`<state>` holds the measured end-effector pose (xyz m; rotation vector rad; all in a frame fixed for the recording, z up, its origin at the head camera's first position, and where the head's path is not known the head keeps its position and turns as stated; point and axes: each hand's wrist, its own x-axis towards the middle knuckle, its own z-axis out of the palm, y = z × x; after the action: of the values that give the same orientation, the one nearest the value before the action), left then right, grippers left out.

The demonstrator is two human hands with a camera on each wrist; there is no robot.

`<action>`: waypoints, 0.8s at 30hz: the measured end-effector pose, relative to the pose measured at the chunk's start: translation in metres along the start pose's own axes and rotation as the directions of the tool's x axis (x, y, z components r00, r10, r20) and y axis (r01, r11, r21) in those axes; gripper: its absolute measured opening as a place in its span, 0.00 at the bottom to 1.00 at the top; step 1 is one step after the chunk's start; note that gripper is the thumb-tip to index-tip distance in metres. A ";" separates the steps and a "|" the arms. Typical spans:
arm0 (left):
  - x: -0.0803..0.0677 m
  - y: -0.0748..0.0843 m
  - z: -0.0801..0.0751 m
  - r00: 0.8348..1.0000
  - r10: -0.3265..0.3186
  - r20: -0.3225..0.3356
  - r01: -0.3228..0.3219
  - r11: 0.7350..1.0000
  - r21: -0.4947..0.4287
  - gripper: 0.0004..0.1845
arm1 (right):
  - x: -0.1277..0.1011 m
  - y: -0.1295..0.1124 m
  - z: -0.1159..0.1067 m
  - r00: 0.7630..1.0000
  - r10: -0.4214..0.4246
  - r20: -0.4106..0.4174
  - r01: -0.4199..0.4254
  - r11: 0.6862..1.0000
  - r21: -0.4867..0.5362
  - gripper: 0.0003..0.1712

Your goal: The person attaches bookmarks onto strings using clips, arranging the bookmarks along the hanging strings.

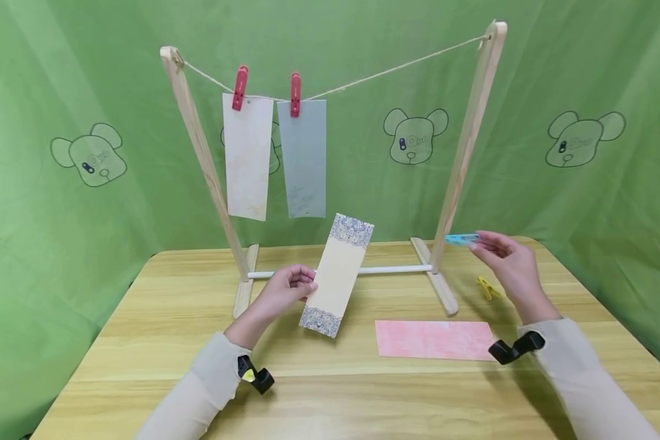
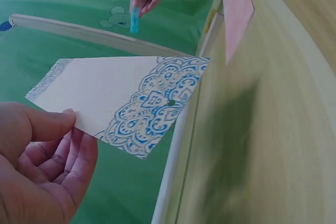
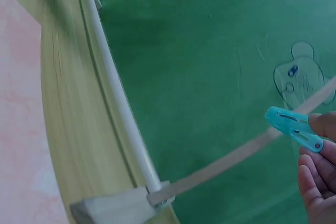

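My left hand (image 1: 286,292) pinches a cream bookmark-like paper strip (image 1: 338,269) by its left long edge, thumb on the face. Blue lace patterns cover both its ends, and a small hole shows near one end in the left wrist view. The strip is tilted, held above the table. Between the thumb and fingers of my right hand (image 1: 514,269) is a light-blue clothespin (image 3: 294,128), beside the right post. On the sagging string (image 1: 396,66) hang a white strip (image 1: 247,159) and a grey-blue strip (image 1: 304,162), each under a red clothespin (image 1: 295,95).
A pink strip (image 1: 431,340) lies flat on the wooden table (image 1: 143,342). Near the right hand lies a yellow clothespin (image 1: 488,288). Two wooden posts (image 1: 464,140) carry the string, joined low by a white rod (image 1: 396,269). Behind hangs a green curtain (image 1: 352,36).
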<state>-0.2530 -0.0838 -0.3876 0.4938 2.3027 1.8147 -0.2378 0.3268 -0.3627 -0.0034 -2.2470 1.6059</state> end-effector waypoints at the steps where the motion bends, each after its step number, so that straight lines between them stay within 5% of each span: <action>1: 0.001 0.002 0.001 1.000 0.008 -0.008 -0.008 1.000 -0.005 0.09 | 0.001 -0.003 0.003 1.000 -0.017 -0.004 0.017 1.000 -0.018 0.26; 10: 0.005 0.014 0.006 0.997 0.030 -0.078 -0.035 0.997 -0.062 0.09 | 0.006 -0.029 0.034 0.983 -0.184 0.016 0.185 0.982 -0.049 0.24; 24: 0.010 0.034 0.013 0.986 0.096 -0.138 -0.110 0.989 -0.102 0.07 | 0.026 -0.075 0.058 0.960 -0.273 0.065 0.276 0.960 -0.050 0.23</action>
<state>-0.2530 -0.0611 -0.3572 0.4976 2.2846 2.0687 -0.2635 0.2536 -0.3021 0.3294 -2.2216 1.4088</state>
